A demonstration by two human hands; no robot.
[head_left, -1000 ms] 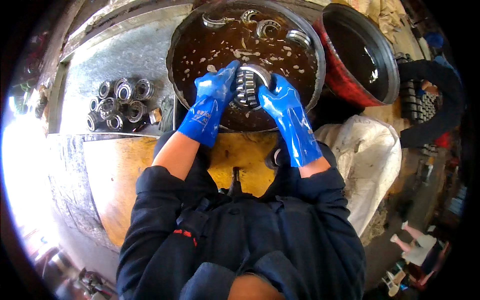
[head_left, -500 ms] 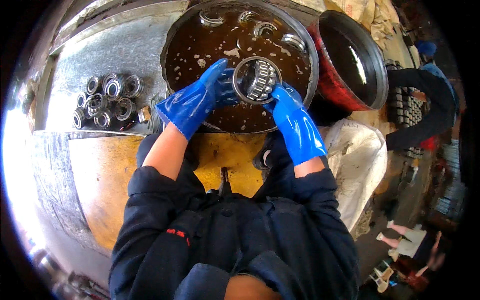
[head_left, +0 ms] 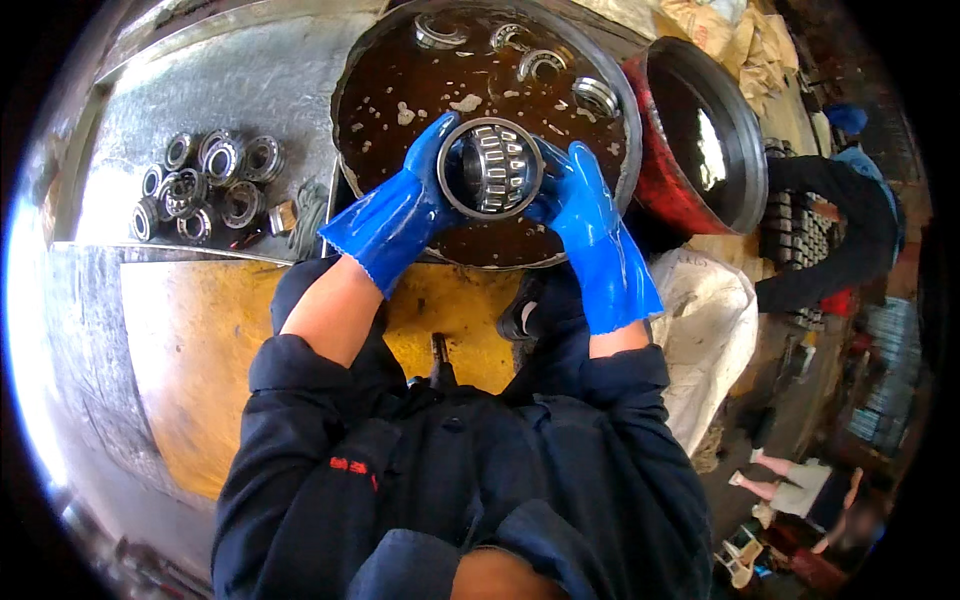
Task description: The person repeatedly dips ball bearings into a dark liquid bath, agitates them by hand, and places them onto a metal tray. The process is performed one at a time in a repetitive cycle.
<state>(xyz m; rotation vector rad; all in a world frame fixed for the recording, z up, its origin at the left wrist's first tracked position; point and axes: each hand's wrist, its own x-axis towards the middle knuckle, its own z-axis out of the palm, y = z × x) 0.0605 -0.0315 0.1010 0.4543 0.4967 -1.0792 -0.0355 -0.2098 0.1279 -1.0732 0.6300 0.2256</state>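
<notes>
Between my two gloved hands is a large steel roller bearing [head_left: 492, 168], its rollers showing inside the outer ring and its inner part tilted. My left hand [head_left: 412, 198], in a long blue rubber glove, is closed on the ring's left side. On the opposite side my right hand [head_left: 578, 205], gloved alike, grips the ring; some of its fingers are hidden behind it. Both hands hold the bearing above a round tub [head_left: 630, 160] of brown liquid with pale froth. Several bearings [head_left: 541, 66] lie partly sunk at the tub's far side.
On a metal tray [head_left: 270, 110] at left lies a cluster of bearings [head_left: 222, 162], beside a small brush [head_left: 284, 217]. A red drum [head_left: 668, 150] with dark liquid stands right of the tub, a white sack [head_left: 705, 320] nearer. People [head_left: 865, 225] are at the far right.
The bearing has shifted left and turned to face up more squarely. My left hand, then at its left edge, now wraps the ring. My right hand has moved slightly along with it.
</notes>
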